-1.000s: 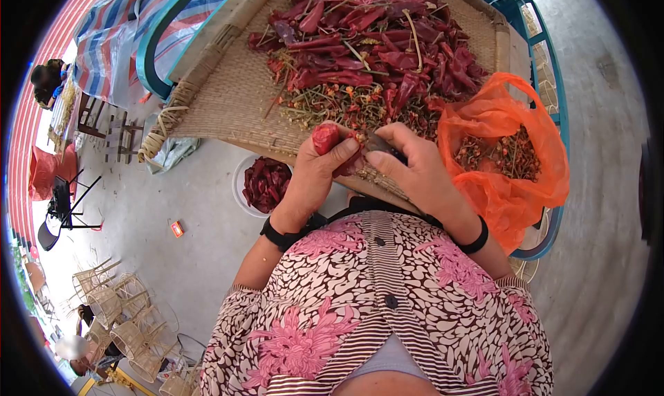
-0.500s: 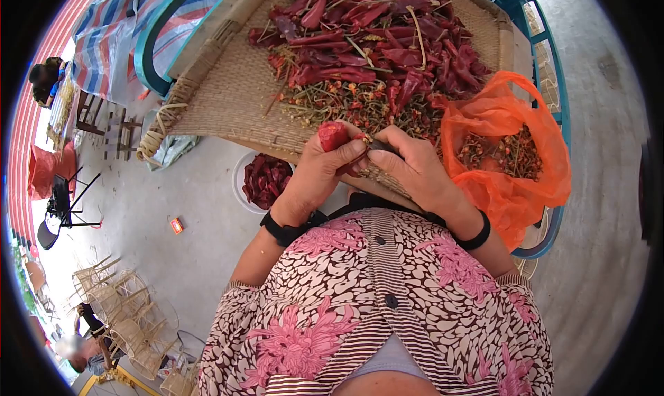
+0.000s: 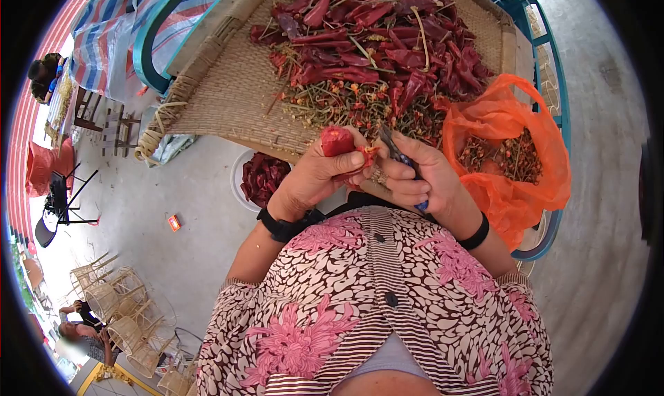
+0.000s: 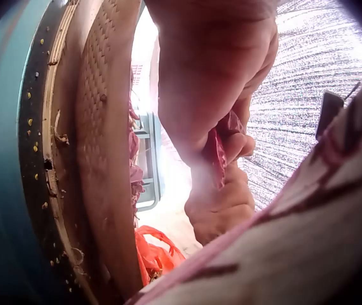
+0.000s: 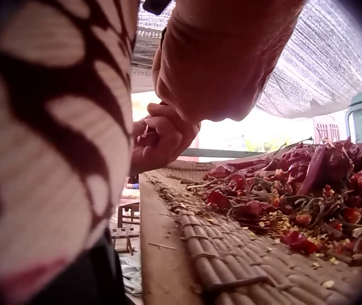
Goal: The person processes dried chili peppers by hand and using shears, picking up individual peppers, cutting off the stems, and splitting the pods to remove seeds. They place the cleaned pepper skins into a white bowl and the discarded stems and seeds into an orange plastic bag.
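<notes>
1. The woven tray (image 3: pixel 221 91) fills the upper middle of the frame, teal rails (image 3: pixel 144 50) either side.
2. Red peppers (image 3: pixel 387 40) lie heaped on it, top centre.
3. Stems and scraps (image 3: pixel 325 105) lie along the heap's lower edge.
4. The grey floor (image 3: pixel 200 258), left of centre, bears a small orange box (image 3: pixel 173 222).

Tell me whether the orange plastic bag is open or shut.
Open: the orange plastic bag has its mouth gaping in the head view, with dried reddish-brown scraps visible inside.
</notes>
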Motion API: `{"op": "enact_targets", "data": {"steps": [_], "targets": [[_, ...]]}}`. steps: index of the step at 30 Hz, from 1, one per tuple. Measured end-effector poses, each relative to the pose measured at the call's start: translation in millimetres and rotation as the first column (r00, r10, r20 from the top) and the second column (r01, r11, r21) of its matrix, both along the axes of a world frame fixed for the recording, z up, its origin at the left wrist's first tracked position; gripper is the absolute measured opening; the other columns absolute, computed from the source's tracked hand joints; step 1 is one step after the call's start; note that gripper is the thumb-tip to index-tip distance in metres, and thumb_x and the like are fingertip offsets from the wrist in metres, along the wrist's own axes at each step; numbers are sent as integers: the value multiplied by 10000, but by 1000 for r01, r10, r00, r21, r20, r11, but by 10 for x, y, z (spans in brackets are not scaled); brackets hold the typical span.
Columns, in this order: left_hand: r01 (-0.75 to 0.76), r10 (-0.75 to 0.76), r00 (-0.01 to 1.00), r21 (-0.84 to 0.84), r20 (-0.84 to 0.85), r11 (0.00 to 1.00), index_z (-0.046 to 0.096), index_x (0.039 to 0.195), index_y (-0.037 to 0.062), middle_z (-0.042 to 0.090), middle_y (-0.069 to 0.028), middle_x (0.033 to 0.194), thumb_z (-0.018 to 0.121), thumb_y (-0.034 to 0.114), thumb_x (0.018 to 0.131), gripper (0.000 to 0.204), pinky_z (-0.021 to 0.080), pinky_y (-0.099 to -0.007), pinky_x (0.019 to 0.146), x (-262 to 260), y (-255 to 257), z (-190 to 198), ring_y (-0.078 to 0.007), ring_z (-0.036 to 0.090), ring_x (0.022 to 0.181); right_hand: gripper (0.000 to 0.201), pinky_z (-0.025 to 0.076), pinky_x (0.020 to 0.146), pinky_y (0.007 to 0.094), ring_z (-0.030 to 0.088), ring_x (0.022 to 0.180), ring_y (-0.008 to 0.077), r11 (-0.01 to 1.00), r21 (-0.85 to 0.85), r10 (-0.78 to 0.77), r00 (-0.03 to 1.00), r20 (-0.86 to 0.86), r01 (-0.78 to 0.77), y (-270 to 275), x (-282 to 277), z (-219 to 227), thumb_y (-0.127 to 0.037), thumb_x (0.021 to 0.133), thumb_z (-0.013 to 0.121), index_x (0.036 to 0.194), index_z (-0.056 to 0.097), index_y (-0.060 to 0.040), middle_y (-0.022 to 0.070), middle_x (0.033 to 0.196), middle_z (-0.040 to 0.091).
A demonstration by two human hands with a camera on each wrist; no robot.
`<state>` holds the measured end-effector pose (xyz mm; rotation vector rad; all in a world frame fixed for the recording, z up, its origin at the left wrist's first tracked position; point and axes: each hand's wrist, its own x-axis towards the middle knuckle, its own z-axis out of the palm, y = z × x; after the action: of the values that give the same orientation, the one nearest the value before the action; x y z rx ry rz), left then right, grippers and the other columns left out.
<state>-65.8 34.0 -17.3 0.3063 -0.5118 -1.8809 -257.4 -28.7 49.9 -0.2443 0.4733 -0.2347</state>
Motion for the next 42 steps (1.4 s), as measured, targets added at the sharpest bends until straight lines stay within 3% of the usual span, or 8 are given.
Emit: {"op": "enact_targets", "data": {"steps": [4, 7, 14, 20, 23, 27, 37, 42], "targets": [[-65, 57, 996, 131, 65, 989, 545, 985, 48, 605, -75, 829, 674, 140, 883, 188, 423, -250, 597, 26, 17, 74, -144, 552, 710, 263, 347, 394, 200, 398, 439, 57, 898, -439, -76, 967, -244, -40, 17, 10, 62, -302, 999, 501, 1032, 527, -43, -4, 660, 474], [-85, 71, 993, 146, 96, 986, 551, 996, 58, 612, -61, 826, 662, 134, 894, 169, 431, -245, 593, 50, 19, 83, -131, 552, 685, 305, 446, 527, 276, 549, 563, 156, 344, -902, -272, 891, -362, -261, 74, 41, 4, -312, 966, 557, 1049, 529, -19, 61, 736, 572], [-133, 96, 968, 151, 231, 980, 576, 973, 74, 622, -15, 823, 651, 146, 907, 122, 437, -223, 584, 33, 13, 39, -82, 546, 651, 362, 481, 653, 386, 648, 779, 339, -157, -751, -468, 718, -515, -641, 102, 147, 199, -346, 926, 597, 1058, 535, -15, 206, 861, 633], [-81, 49, 960, 106, 274, 991, 543, 947, 58, 564, -29, 766, 641, 105, 885, 125, 389, -234, 570, 55, 14, 124, -104, 501, 635, 301, 456, 537, 332, 585, 572, 211, -21, -907, -341, 856, -389, -421, 78, 112, -14, -325, 965, 549, 1043, 524, -35, 104, 713, 566], [-36, 24, 982, 64, 188, 997, 552, 935, 55, 567, -19, 764, 626, 99, 897, 95, 382, -221, 551, 81, 32, 146, -85, 495, 623, 245, 344, 389, 234, 416, 420, 85, 811, -515, 102, 933, -344, -279, 25, 47, 90, -319, 995, 506, 996, 525, -74, 12, 643, 467], [39, -40, 996, 8, 82, 999, 549, 935, 51, 562, -16, 777, 619, 96, 904, 89, 371, -217, 539, 138, 16, 78, -75, 481, 622, 277, 240, 333, 174, 308, 381, 28, 992, -86, 80, 989, -125, -91, 72, 72, 73, -356, 1016, 451, 999, 527, -90, -36, 617, 404], [-152, 136, 917, 12, 374, 988, 543, 989, 36, 567, -40, 841, 706, 86, 840, 227, 433, -250, 607, 151, 81, 133, -112, 524, 692, 319, 261, 347, 185, 337, 405, 27, 960, -241, -215, 929, -302, 144, -168, 151, -3, -350, 978, 539, 1028, 565, -37, -41, 643, 454], [-399, 379, 818, -48, 433, 916, 538, 1015, 56, 556, -3, 836, 704, 91, 858, 231, 442, -244, 647, 154, 113, 205, -103, 546, 722, 222, 419, 505, 281, 548, 562, 122, 199, -874, -464, 743, -483, -443, -350, 549, 136, -227, 894, 646, 1028, 602, -56, 41, 682, 573]]}}
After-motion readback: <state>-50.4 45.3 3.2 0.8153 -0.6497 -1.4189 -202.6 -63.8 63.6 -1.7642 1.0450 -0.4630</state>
